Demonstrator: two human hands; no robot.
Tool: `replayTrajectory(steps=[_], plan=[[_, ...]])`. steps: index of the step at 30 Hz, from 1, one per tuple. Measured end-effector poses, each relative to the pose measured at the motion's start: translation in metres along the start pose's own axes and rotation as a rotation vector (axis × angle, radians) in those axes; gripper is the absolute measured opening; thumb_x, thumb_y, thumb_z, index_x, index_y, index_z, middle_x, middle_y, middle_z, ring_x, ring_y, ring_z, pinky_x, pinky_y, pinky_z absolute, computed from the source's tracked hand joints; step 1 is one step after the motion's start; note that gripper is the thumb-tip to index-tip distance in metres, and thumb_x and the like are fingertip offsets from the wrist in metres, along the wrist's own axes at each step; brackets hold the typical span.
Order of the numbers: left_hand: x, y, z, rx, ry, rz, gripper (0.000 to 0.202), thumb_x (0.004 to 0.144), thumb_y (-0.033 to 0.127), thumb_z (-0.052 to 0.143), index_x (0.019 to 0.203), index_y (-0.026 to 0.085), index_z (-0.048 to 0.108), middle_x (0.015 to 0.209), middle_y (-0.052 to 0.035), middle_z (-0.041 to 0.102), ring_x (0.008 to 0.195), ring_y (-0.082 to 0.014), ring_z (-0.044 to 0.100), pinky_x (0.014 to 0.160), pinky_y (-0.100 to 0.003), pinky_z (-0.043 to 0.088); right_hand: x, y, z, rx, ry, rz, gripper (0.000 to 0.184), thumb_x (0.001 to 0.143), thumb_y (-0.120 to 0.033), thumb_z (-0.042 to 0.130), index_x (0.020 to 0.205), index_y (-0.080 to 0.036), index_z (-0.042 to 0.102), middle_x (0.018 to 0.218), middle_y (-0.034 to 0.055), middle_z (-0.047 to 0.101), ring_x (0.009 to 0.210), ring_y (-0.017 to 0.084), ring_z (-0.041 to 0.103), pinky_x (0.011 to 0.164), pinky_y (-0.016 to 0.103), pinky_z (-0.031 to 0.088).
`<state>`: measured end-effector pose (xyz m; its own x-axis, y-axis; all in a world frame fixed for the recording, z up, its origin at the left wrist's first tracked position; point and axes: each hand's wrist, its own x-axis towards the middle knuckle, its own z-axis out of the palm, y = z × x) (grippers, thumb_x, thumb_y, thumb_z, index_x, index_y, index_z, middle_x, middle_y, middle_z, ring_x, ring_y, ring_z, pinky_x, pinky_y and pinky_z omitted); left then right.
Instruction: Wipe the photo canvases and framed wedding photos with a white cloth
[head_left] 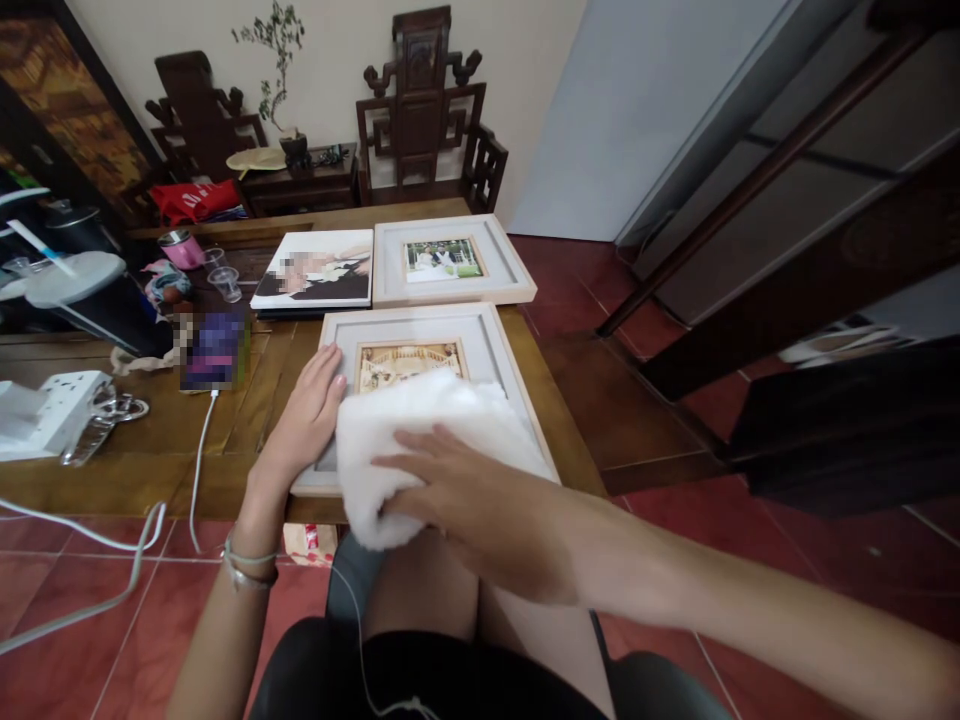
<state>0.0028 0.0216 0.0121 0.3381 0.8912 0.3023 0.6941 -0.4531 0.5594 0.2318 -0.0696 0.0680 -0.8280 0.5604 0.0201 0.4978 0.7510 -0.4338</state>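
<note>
A pale framed photo point(487, 345) lies flat at the near edge of the low wooden table point(255, 420). My left hand point(307, 415) rests flat on the frame's left side, fingers stretched out together. My right hand point(457, 495) presses a white fluffy cloth point(420, 420) onto the lower part of the frame, fingers spread over the cloth's near edge. The cloth covers most of the frame's glass; only the top of the sepia picture shows.
Behind it lie a second pale frame point(454, 262) and an unframed photo print point(315, 268). A phone point(214, 350) with a white cable, plastic cups point(223, 280) and a white power strip point(49, 410) sit at the left. Carved dark chairs point(424, 110) stand at the wall.
</note>
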Motion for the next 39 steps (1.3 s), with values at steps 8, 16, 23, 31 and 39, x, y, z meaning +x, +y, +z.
replayTrajectory(steps=[8, 16, 23, 31, 39], plan=[[-0.002, 0.005, -0.001, -0.07, 0.002, -0.045, 0.06, 0.102, 0.047, 0.028, 0.147, 0.011, 0.041, 0.157, -0.0147, 0.038, 0.147, -0.0213, 0.032, 0.123, -0.042, 0.02, 0.041, 0.013, -0.001, -0.291, 0.046, 0.154, 0.049, 0.081, 0.003, 0.048, 0.12, -0.02, 0.067, 0.149, 0.0113, 0.048, 0.142, 0.036, 0.033, 0.112, 0.061, 0.031], [-0.003, 0.01, -0.005, -0.108, 0.062, -0.027, 0.065, 0.102, 0.053, 0.025, 0.152, 0.012, 0.033, 0.16, -0.0135, 0.032, 0.148, -0.0209, 0.028, 0.124, -0.04, 0.019, 0.101, 0.063, -0.024, -0.536, 0.138, 0.286, 0.051, 0.092, 0.001, 0.031, 0.132, -0.013, 0.06, 0.157, 0.0158, 0.036, 0.144, 0.047, 0.023, 0.108, 0.074, 0.027], [-0.004, 0.011, -0.005, -0.145, 0.106, -0.047, 0.061, 0.102, 0.051, 0.025, 0.15, 0.016, 0.037, 0.158, -0.0123, 0.035, 0.147, -0.0214, 0.032, 0.123, -0.042, 0.021, 0.073, 0.028, -0.005, -0.419, 0.047, 0.117, 0.035, 0.089, -0.006, 0.048, 0.114, -0.019, 0.07, 0.15, 0.0156, 0.045, 0.139, 0.046, 0.035, 0.104, 0.075, 0.032], [-0.001, 0.002, 0.001, -0.005, 0.041, 0.003, 0.052, 0.099, 0.041, 0.036, 0.139, 0.01, 0.051, 0.152, -0.0174, 0.045, 0.145, -0.0252, 0.037, 0.121, -0.047, 0.025, -0.004, -0.012, -0.018, -0.224, -0.169, 0.104, 0.039, 0.078, -0.002, 0.053, 0.111, -0.017, 0.067, 0.128, 0.0141, 0.061, 0.122, 0.038, 0.052, 0.096, 0.064, 0.045], [0.0, -0.003, 0.002, 0.017, 0.058, 0.021, 0.047, 0.095, 0.027, 0.039, 0.138, 0.012, 0.052, 0.15, -0.0158, 0.048, 0.144, -0.025, 0.039, 0.121, -0.048, 0.029, 0.018, -0.024, -0.035, -0.224, -0.176, 0.05, 0.036, 0.08, -0.001, 0.05, 0.108, -0.016, 0.068, 0.12, 0.0127, 0.065, 0.111, 0.033, 0.058, 0.095, 0.055, 0.048]])
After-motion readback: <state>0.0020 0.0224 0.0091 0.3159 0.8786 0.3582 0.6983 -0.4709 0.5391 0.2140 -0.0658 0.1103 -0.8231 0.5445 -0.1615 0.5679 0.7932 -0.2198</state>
